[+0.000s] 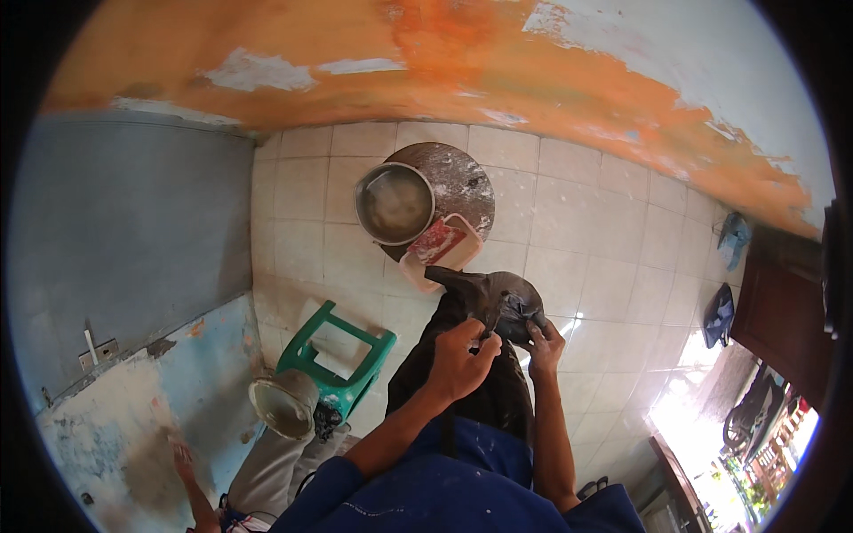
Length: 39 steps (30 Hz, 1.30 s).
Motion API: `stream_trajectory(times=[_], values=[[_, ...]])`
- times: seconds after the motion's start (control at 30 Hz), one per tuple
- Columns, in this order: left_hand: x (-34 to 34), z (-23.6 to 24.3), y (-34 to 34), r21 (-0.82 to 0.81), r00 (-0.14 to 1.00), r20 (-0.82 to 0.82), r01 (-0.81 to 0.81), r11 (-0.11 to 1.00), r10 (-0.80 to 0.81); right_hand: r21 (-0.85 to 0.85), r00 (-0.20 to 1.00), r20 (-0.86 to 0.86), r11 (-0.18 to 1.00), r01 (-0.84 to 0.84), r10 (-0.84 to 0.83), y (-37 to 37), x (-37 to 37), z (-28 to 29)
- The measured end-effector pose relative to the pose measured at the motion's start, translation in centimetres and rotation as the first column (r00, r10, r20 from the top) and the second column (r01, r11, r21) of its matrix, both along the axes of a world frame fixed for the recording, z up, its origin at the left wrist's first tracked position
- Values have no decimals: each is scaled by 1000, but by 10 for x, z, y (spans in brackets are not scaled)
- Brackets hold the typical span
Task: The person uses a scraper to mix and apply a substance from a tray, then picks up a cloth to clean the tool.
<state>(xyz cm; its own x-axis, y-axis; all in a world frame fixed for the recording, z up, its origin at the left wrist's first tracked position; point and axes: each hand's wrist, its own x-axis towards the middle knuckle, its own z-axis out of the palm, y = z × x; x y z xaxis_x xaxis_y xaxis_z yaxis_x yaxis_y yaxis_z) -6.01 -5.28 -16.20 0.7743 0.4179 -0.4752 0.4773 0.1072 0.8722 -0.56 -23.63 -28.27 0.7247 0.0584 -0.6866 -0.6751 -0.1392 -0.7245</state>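
Observation:
Above my knees, both hands hold a black, creased, bag-like thing point(508, 293), seemingly a plastic bag. One narrow end of it sticks out to the left. My left hand point(464, 357) is closed on its near side, with the fingers pinched together. At its right edge my right hand point(545, 345) grips it between thumb and fingers. Just beyond it stands a low round dark table point(466, 182) with white smears. On this table are a metal pot point(394, 204) with cloudy contents and a pale pink tray point(464, 253) with a red flat piece in it.
A green plastic stool point(345, 351) stands at left, near a dirty bucket point(284, 404). At lower left, another person's hand point(180, 453) is against the patchy wall. An orange peeling wall point(338, 35) rises ahead. Dark bundles point(720, 315) lie by the brown furniture at right.

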Motion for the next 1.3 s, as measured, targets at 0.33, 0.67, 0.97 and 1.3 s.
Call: stream_trajectory(times=[0.33,0.67,0.97,1.3], values=[[-3,-1,6,48,1000,-19,-19,999,20,26,997,-21,997,-67,68,5,5,12],[-2,-1,15,112,993,55,-109,988,104,114,998,-61,993,-16,23,23,8,22],[-4,0,26,135,990,55,-134,982,128,121,998,-54,992,-28,35,39,8,34],[-1,2,29,171,985,86,-162,972,149,185,999,-50,983,5,4,50,14,42]])
